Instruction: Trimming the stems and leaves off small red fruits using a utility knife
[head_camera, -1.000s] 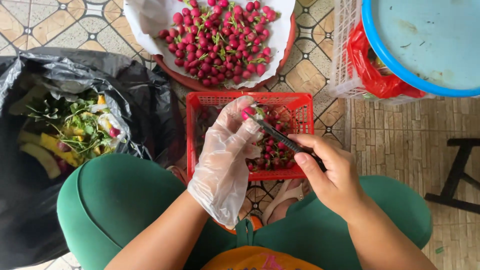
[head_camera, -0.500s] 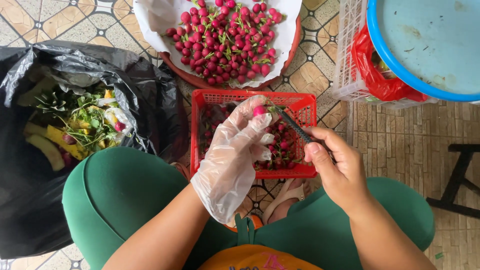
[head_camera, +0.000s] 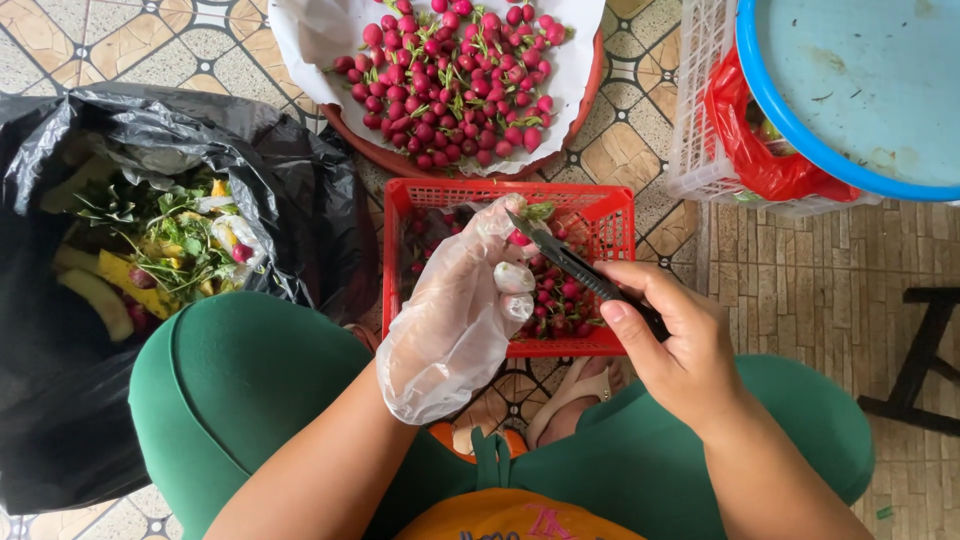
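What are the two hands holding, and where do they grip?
The gloved left hand pinches a radish at its fingertips; the right hand grips a dark knife by its handle.

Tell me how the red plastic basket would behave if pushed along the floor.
The red plastic basket looks light: thin mesh walls, only partly filled with radishes. It would probably slide easily on the smooth tiles and flex rather than stay rigid. Low and wide, it seems unlikely to tip, though the round radishes may roll about inside.
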